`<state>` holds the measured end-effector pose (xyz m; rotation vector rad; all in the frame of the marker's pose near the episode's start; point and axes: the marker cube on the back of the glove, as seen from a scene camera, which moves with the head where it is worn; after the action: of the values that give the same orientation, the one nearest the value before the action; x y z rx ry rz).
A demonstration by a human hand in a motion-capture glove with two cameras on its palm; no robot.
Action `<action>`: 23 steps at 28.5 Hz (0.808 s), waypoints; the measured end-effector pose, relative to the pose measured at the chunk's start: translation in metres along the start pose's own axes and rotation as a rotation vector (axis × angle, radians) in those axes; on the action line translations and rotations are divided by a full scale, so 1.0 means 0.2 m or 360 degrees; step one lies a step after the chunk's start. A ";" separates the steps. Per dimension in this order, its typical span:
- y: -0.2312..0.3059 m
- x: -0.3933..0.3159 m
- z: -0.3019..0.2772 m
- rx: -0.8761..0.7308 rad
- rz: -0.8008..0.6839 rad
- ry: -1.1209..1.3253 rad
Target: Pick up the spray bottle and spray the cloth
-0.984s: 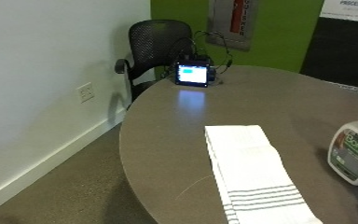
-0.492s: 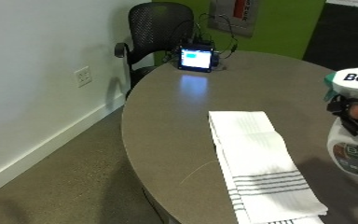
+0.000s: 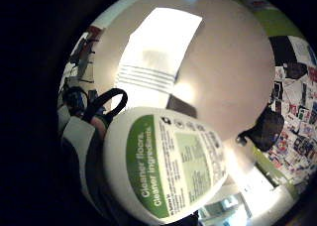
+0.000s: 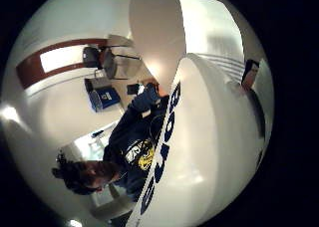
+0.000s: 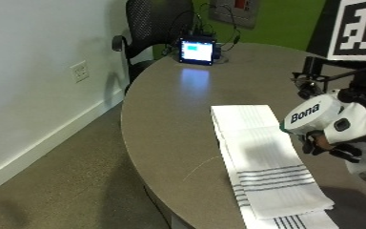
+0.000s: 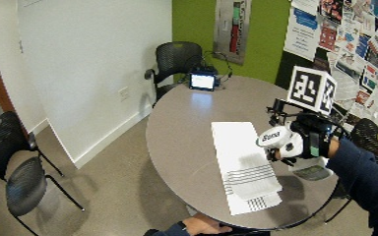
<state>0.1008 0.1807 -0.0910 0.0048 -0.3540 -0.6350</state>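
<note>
In the outside view my gloved right hand point(image 5: 347, 128) grips the neck of the white spray bottle point(image 5: 310, 116), whose "Bona" head points at the cloth. The bottle's body hangs below the hand at the picture's right edge; I cannot tell if its base touches the table. The white cloth point(image 5: 259, 157) with grey stripes lies flat and lengthwise on the round grey table point(image 5: 170, 119), just left of the bottle head. In the wide view, hand point(image 6: 307, 142), bottle point(image 6: 271, 136) and cloth point(image 6: 241, 162) stand the same way. Both palm views are filled by the bottle point(image 3: 168, 166) point(image 4: 199, 152), with the cloth point(image 3: 153, 42) beyond.
A small lit screen point(image 5: 196, 51) with cables sits at the table's far edge, before a black mesh chair point(image 5: 151, 19). More chairs point(image 6: 18, 167) stand by the left wall. A bare hand point(image 6: 199, 226) shows at the table's near edge.
The bottle stood alone on the table a second ago. My hand has closed round its neck, and its head now sits nearer the cloth. The outside camera has also shifted.
</note>
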 end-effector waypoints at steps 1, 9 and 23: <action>-0.01 -0.02 -0.01 -0.0069 0.0029 0.0032; -0.04 -0.13 0.06 -0.0765 0.0136 0.0422; -0.03 -0.07 0.13 -0.1193 0.0420 0.0831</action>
<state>0.0790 0.1873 -0.0713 -0.5745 0.3970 -0.4516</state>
